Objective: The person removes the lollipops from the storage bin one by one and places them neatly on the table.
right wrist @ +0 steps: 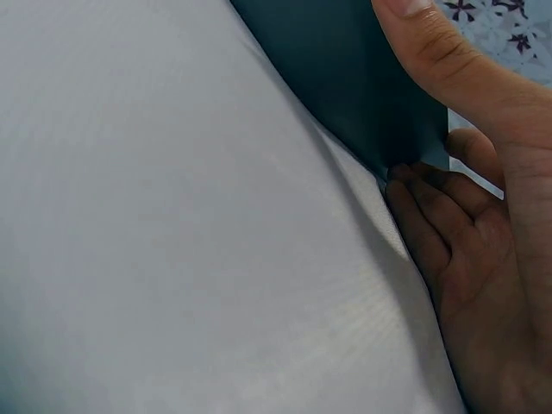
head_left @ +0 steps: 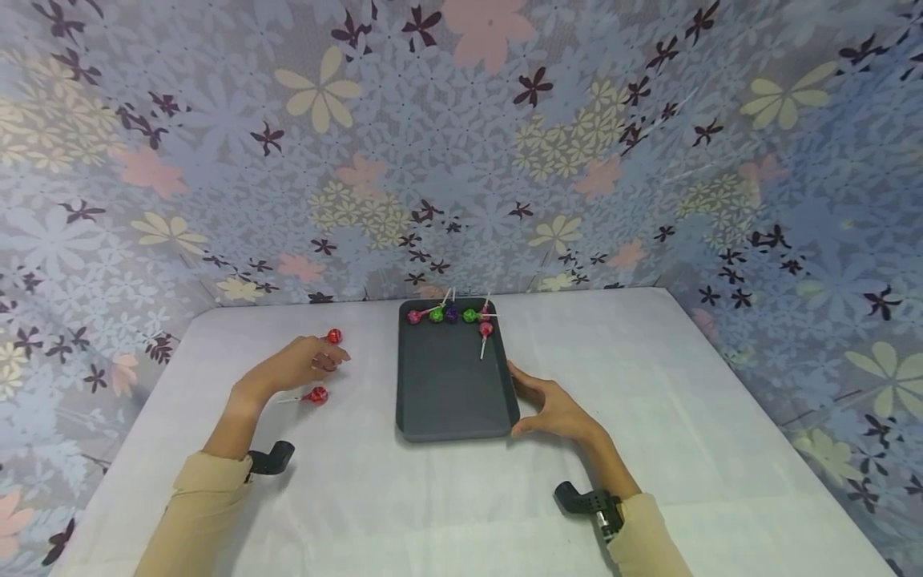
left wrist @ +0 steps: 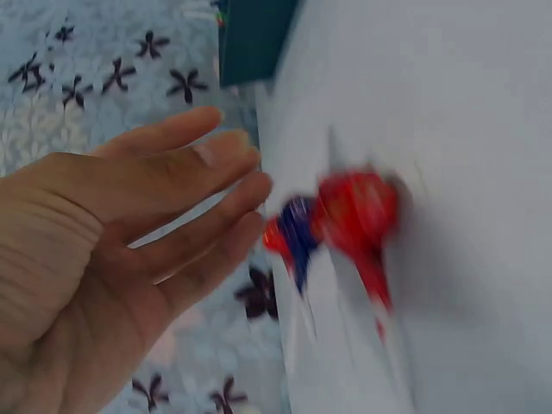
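- Tray (head_left: pixel 454 389), dark grey, on white worktop (head_left: pixel 346 497); 6 lollipops (head_left: pixel 452 316) gathered at its far end.
- Left hand (head_left: pixel 299 365), fingers loosely apart; blocks view between 2 red lollipops (head_left: pixel 318 395), left of tray.
- Right hand (head_left: pixel 551 409), spread, touching tray's right side.
- Floral cloth (head_left: pixel 447 144), behind worktop.

White table (head_left: pixel 360 513), gray tray (head_left: pixel 450 381) (central), lollipops (head_left: pixel 317 395)

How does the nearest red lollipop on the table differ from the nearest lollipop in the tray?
The table lollipop lies on the white cloth; the tray lollipop lies in the grey tray. The table lollipop's stick points left, while the tray lollipop's points towards the tray's near end. Both have round heads on pale sticks.
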The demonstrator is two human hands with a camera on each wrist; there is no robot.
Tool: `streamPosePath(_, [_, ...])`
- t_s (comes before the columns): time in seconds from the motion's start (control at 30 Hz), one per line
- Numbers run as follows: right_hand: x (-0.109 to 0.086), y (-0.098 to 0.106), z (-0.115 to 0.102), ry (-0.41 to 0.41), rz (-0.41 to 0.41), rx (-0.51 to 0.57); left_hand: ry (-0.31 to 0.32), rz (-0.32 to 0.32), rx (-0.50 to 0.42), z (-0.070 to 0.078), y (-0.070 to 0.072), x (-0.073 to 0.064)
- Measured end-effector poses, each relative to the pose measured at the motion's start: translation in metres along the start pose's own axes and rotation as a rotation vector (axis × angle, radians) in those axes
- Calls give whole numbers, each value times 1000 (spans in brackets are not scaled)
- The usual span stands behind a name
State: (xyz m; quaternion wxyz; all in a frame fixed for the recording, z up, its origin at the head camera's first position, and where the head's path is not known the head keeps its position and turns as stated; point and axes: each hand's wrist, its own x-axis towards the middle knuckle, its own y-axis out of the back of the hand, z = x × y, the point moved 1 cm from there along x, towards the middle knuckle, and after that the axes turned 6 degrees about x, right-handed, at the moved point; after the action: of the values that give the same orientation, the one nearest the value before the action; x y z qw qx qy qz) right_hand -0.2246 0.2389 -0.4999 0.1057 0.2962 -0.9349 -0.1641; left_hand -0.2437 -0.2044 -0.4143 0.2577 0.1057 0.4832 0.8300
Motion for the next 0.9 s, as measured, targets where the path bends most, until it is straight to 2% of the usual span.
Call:
streamPosePath(0.2, [-1,0,-3,-13,-4,6,-63,70,67,21,-1,38])
streamPosePath(0.4, [-2,0,-1,-13,3,1,-117,85,123,37,-6,78])
streamPosePath(0.57, [-3,0,1,-19,-2,0,-181,94,167,42,-13,105])
streamPosePath(0.77, [-3,0,0,-18,-2,3,-201,93,205,47,-19,126])
streamPosePath(0.9, [-3,0,-2,-2,-6,1,-163,73,204,49,-20,134])
